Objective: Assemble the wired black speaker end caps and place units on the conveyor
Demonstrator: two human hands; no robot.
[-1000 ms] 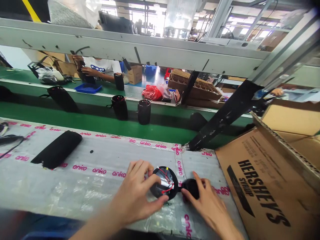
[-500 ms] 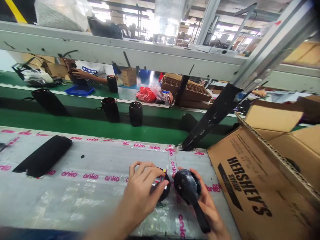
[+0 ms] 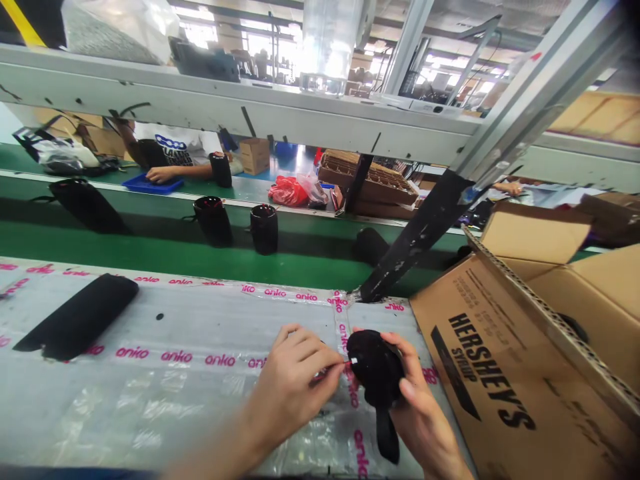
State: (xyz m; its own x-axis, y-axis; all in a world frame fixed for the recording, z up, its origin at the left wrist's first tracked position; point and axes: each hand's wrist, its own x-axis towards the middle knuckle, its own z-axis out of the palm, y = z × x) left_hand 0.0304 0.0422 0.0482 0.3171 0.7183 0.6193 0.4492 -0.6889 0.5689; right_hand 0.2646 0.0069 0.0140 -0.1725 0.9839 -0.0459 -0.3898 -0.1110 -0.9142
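Observation:
My right hand (image 3: pixel 423 400) is wrapped round a black round-ended piece with a strap (image 3: pixel 375 367). Its strap hangs down toward me, and a small white spot shows on its left side. At that left side my left hand (image 3: pixel 303 367) pinches with thumb and fingertips; a bit of red shows there, but what they hold is too small to make out. A black fabric sleeve (image 3: pixel 83 317) lies flat on the taped worktop (image 3: pixel 190 400) to the left. Beyond it is a small black disc (image 3: pixel 160 317).
An open cardboard box (image 3: pixel 480 373) stands at the right. Behind the worktop, black cylinders (image 3: pixel 264 230) stand on a green conveyor belt (image 3: pixel 150 257). A slanted post (image 3: pixel 415 233) and a shelf beam (image 3: pixel 240 107) cross the view. A co-worker's hand (image 3: pixel 165 175) reaches into a blue tray (image 3: pixel 150 185).
The black piece has turned in my right hand, showing a dull face instead of the glossy one. My left fingers have closed to a pinch beside it; the round wired part there is out of sight.

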